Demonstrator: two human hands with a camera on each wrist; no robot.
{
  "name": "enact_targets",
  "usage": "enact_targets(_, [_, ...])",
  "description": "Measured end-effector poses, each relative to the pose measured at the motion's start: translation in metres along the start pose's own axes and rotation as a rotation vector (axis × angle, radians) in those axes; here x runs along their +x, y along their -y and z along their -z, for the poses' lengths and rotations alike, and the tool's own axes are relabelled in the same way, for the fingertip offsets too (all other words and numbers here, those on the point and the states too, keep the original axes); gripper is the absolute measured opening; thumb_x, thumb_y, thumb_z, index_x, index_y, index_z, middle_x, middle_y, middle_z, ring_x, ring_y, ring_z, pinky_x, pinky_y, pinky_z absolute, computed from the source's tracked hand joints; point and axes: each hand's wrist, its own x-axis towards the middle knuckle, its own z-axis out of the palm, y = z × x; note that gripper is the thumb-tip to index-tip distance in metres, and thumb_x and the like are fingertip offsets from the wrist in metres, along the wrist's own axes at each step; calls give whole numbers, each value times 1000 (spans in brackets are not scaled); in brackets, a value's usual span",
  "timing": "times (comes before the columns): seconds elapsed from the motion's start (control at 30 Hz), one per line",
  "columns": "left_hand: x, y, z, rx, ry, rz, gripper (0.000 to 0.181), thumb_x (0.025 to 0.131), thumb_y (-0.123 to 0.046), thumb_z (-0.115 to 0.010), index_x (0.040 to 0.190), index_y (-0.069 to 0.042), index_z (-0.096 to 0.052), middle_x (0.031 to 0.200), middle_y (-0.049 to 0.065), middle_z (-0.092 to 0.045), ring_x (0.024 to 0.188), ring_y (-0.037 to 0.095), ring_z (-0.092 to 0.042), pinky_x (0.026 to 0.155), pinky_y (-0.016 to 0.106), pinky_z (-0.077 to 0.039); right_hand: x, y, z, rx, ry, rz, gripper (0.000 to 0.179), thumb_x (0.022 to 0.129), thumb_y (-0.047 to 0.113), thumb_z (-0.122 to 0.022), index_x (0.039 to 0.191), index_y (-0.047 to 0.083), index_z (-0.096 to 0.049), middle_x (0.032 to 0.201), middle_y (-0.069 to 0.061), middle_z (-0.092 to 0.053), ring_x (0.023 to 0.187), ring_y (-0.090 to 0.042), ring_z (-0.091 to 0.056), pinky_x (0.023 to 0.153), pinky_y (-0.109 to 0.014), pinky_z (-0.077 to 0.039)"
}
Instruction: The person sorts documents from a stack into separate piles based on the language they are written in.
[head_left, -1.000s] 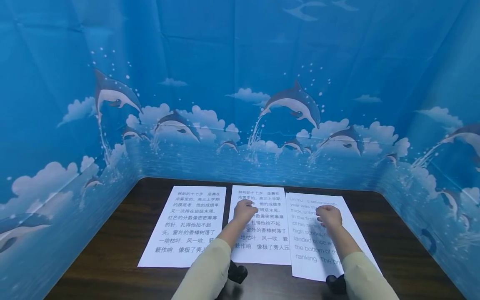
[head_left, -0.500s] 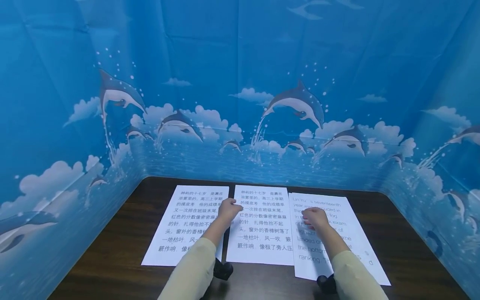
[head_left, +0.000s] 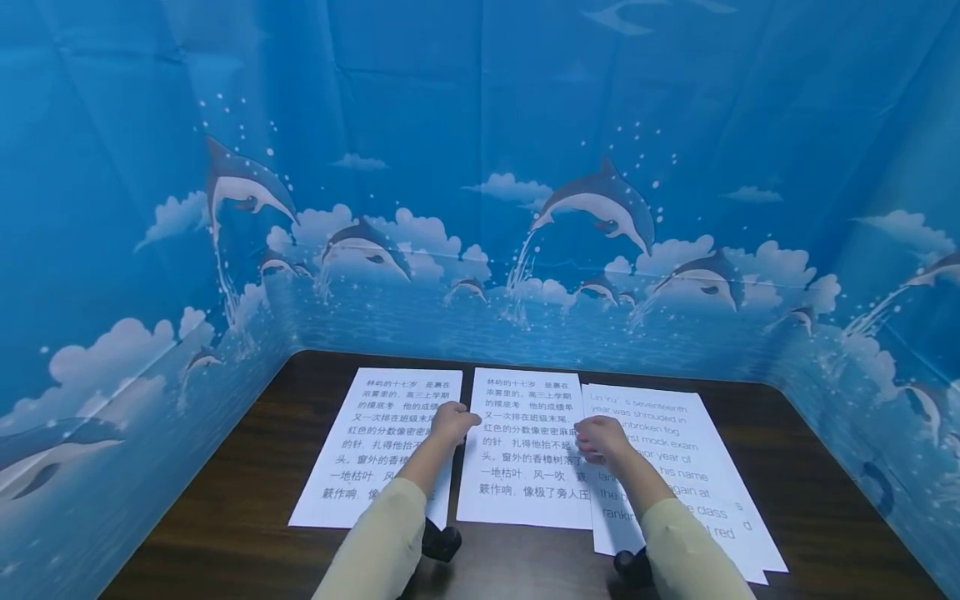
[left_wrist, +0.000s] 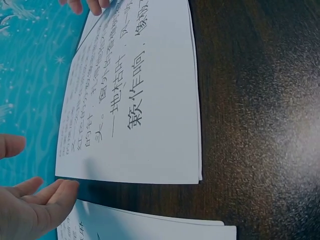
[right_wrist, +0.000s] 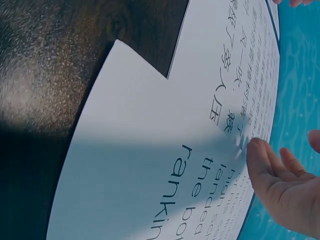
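Three places of white printed paper lie side by side on the dark wooden table. My left hand [head_left: 452,423] hovers with relaxed fingers by the inner edge of the left Chinese-text sheet [head_left: 337,467], at the gap beside the middle Chinese-text sheet [head_left: 525,504]. My right hand [head_left: 602,439] bends its fingers loosely where the middle sheet meets the English-text sheet [head_left: 712,467]. In the right wrist view its fingertips [right_wrist: 256,145] overlap the print near that seam. The left wrist view shows my left fingers [left_wrist: 65,192] spread beside the middle paper, holding nothing.
At the lower right, another page [head_left: 772,554] peeks out from under the English sheet. Dark wood of the tabletop [head_left: 225,467] borders the papers. A blue dolphin-print curtain [head_left: 480,167] rises behind and at both sides. Black wrist mounts [head_left: 441,543] hang under both forearms.
Both hands have moved left: the left from over the middle sheet to the gap beside the left sheet, the right from over the English sheet to its left edge. The view has shifted slightly.
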Motion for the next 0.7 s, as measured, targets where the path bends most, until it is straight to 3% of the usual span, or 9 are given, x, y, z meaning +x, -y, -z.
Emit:
enact_targets(0.13, [-1,1,0,-2,-2,-3,54,75,-17,-60,119,7,-43,114,23,-46,94,34,-51,76,39,-44,32,-25,-4,-102,-30,14,34,83,25,-53,107,1,-52,92,-12,-54,76,-20,-54,62,-33,-47])
enact_targets(0.27, [-1,3,0,-14,0,12,55,74,-17,-61,119,8,-42,115,23,-45,96,35,-49,74,38,-45,54,-43,-4,-154,-47,32,39,82,31,-53,107,2,-51,94,-13,-52,82,-25,-53,66,-38,-46])
enact_targets(0.4, [-1,5,-1,-26,10,18,55,74,-17,-61,119,8,-41,115,24,-44,99,36,-48,75,38,-45,61,-47,-3,-155,-70,27,39,81,33,-53,106,3,-52,93,-12,-52,82,-24,-53,65,-37,-46])
enact_targets(0.7, [1,7,-5,-50,10,37,54,74,-18,-61,119,7,-42,112,21,-45,99,35,-47,74,39,-45,58,-43,-9,-112,-25,13,40,82,32,-53,107,1,-51,93,-13,-54,80,-23,-55,66,-37,-47])
